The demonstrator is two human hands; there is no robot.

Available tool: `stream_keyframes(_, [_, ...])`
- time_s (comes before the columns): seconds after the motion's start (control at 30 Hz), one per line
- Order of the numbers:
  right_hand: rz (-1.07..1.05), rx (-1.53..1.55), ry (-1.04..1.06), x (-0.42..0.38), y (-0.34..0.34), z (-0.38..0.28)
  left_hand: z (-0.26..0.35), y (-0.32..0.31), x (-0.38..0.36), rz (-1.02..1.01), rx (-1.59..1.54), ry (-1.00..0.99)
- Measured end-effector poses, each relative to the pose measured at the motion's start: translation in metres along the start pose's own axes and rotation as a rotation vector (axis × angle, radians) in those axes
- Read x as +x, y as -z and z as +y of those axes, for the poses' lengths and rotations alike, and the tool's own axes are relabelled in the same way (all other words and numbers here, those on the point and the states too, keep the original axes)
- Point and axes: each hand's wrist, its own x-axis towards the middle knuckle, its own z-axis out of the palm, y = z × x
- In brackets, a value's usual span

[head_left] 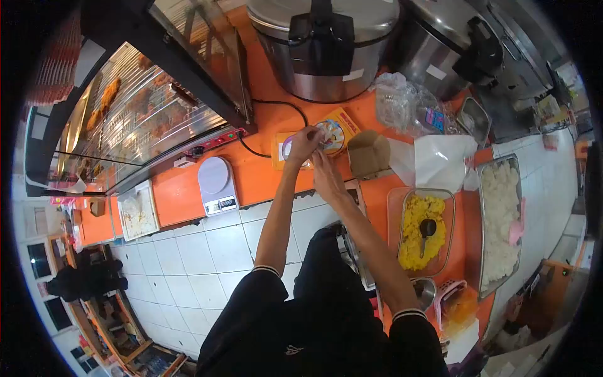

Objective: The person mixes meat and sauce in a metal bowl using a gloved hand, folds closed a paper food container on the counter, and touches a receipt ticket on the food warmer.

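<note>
My left hand and my right hand meet above the orange counter, fingers closed and pinched together. A small pale bit shows at the left fingertips, but I cannot tell what it is. Beneath and behind the hands lie yellow printed packages with a round food picture on them. Just right of my fingers stands an open brown cardboard box. White paper sheets lie beyond the box.
A glass warming cabinet with fried food stands left, a white kitchen scale before it. Large steel cookers line the back. To the right are a tub of yellow rice with a dark scoop and a tray of white rice.
</note>
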Motion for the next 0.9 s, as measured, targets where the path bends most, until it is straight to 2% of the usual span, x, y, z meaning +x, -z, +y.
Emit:
stream_keyframes(0.13, [0.103,-0.154,-0.026,0.014,-0.021,0.013,-0.041,0.002,0.016,0.002,-0.219,0.109])
stream_keyframes(0.2, [0.035,-0.122,-0.094,0.029,-0.026,0.024,-0.043,-0.003,0.017,0.012,0.051,-0.276])
stream_keyframes(0.23, [0.038,-0.118,-0.091,0.030,-0.026,0.023,-0.040,-0.002,0.018,0.013,0.056,-0.278])
stream_keyframes(0.3, [0.008,-0.035,-0.251,0.026,-0.026,0.017,-0.030,0.000,0.015,0.058,0.190,-0.297])
stream_keyframes(0.33, [0.005,-0.034,-0.249,0.023,-0.028,0.016,-0.017,0.004,0.011,0.060,0.189,-0.295])
stream_keyframes(0.4, [0.085,-0.067,-0.239,0.016,-0.031,0.018,-0.004,0.007,0.007,0.048,0.099,-0.015])
stream_keyframes(0.43, [0.085,-0.066,-0.239,0.015,-0.032,0.019,-0.013,0.006,0.008,0.048,0.100,-0.015])
stream_keyframes(0.5, [0.106,-0.094,-0.299,0.017,-0.036,0.024,-0.021,0.007,0.012,0.177,-0.169,-0.089])
stream_keyframes(0.53, [0.111,-0.093,-0.297,0.018,-0.038,0.026,-0.021,0.008,0.014,0.176,-0.167,-0.095])
stream_keyframes(0.6, [0.030,-0.099,-0.332,0.022,-0.037,0.028,-0.012,0.011,0.018,0.110,-0.632,0.117])
stream_keyframes(0.73, [-0.025,-0.086,-0.355,0.026,-0.035,0.030,0.021,0.022,0.031,0.195,-0.869,0.009])
stream_keyframes(0.8, [-0.004,-0.150,-0.349,0.029,-0.051,0.043,0.038,0.043,0.036,0.159,-1.188,0.005])
stream_keyframes(0.9, [0.039,-0.159,-0.329,0.028,-0.039,0.029,0.069,0.063,0.028,0.187,-1.184,-0.051])
